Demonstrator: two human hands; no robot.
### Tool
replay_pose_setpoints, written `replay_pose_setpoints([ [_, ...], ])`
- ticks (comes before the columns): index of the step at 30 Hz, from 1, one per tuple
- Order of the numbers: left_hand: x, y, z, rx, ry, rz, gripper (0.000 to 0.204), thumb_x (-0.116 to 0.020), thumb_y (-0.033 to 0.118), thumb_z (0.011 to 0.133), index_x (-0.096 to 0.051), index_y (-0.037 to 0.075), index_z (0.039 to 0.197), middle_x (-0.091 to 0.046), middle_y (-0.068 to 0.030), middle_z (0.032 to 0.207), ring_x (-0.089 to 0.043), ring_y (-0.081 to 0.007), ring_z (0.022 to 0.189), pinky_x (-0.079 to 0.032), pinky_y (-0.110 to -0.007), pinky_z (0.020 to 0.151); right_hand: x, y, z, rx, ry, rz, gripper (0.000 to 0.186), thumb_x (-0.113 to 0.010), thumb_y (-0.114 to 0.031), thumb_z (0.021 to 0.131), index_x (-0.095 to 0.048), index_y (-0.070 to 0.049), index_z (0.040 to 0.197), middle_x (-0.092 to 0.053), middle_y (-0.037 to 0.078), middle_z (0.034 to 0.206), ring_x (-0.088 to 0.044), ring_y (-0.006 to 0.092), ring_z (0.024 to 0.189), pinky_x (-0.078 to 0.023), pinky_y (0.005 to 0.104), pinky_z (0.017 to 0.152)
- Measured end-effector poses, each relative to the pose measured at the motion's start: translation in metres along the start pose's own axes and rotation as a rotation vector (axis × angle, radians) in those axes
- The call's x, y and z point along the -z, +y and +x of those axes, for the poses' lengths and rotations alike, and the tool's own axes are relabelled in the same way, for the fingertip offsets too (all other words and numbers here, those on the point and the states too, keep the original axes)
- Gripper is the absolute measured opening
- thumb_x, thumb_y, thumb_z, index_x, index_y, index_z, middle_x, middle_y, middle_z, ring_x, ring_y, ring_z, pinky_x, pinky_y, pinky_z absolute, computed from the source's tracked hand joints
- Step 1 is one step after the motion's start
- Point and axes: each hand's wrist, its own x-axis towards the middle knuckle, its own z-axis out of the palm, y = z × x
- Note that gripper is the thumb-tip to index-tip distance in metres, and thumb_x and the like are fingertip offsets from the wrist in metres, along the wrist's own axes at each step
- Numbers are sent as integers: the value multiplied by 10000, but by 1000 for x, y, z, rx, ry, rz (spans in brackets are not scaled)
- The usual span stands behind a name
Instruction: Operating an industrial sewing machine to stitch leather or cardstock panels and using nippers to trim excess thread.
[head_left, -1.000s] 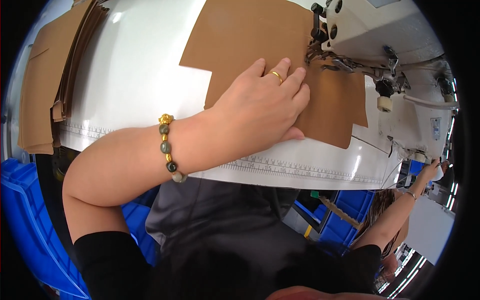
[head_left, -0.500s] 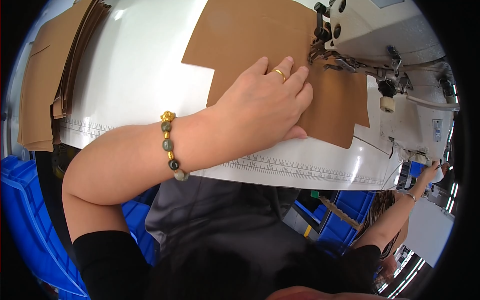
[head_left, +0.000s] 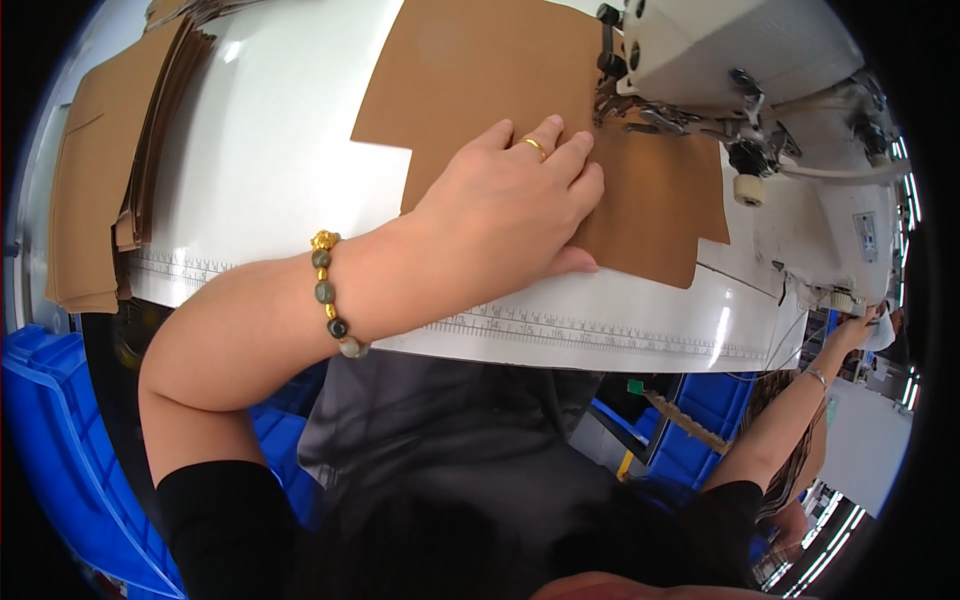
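While flat on brown piece (head_left: 500,70) by sewing machine (head_left: 740,60), left hand (head_left: 500,215) open, fingers spread; right hand (head_left: 858,328) unclear.

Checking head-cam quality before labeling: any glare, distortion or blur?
Head view: glare streaks on the white table; fisheye bends its ruler edge and leaves black corners; left hand, brown leather piece and sewing machine are sharp; right hand small at the rim.

Left hand (head_left: 505,215) flat on brown piece (head_left: 480,80), sewing machine (head_left: 740,60)

Stack of brown pieces (head_left: 95,190) at table's left edge; blue crates (head_left: 60,450) below; co-worker's arm (head_left: 790,420) lower right.
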Motion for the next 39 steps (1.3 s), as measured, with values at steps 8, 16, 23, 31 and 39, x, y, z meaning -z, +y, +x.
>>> replay_pose_setpoints([
  [8, 10, -2, 7, 2, -41, -47, 632, -739, 478, 849, -633, 58, 1310, -601, -120, 1418, -571, -319, 1314, -483, -423, 1052, -57, -109, -158, 377, 240, 397, 290, -557, -165, 1050, -708, 83, 1053, -540, 23, 684, -462, 102, 593, -416, 260, 582],
  [16, 15, -2, 10, -20, -101, -21, 665, -737, 512, 841, -639, 65, 1323, -612, -126, 1410, -566, -335, 1325, -500, -423, 1032, -204, -263, -347, 1028, -919, 112, 610, -736, -4, 713, -663, -118, 1308, -709, 45, 841, -673, 224, 668, -517, 352, 559],
  [23, 17, 4, 14, -7, -139, 11, 696, -735, 533, 831, -635, 75, 1346, -610, -123, 1417, -568, -323, 1326, -494, -417, 1037, -249, -251, -372, 1062, -964, -51, 591, -729, -165, 799, -593, -141, 1373, -680, 41, 813, -682, 271, 686, -518, 400, 552],
  [31, 18, 0, 12, -7, -153, 39, 729, -725, 551, 821, -623, 79, 1368, -611, -126, 1414, -562, -318, 1332, -481, -412, 1052, -252, -248, -377, 1018, -985, -33, 508, -726, -167, 812, -612, -132, 1305, -689, 44, 916, -701, 263, 747, -545, 397, 597],
  [39, 16, 4, 13, 5, -155, 64, 732, -719, 550, 826, -615, 82, 1379, -604, -131, 1421, -559, -318, 1336, -480, -412, 1053, -250, -252, -369, 1054, -1046, -49, 382, -738, -171, 795, -624, -106, 1153, -687, 47, 915, -699, 269, 718, -547, 377, 600],
])
